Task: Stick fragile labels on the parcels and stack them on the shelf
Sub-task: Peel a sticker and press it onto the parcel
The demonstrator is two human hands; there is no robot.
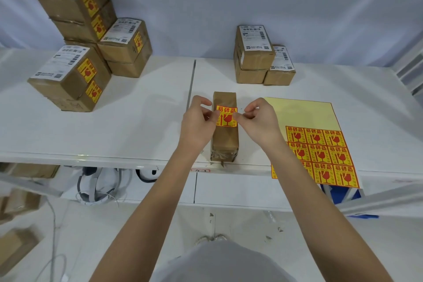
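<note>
A brown taped parcel stands on its side near the front edge of the white shelf. Over its top face is a yellow-and-red fragile label. My left hand pinches the label's left edge and my right hand pinches its right edge. Whether the label touches the parcel is unclear. The sticker sheet lies to the right, its upper rows peeled and several labels left on the lower part.
Several labelled parcels are stacked at the back left of the shelf. Three parcels without fragile labels stand at the back middle. A lower shelf holds a white headset with cables and more boxes at far left.
</note>
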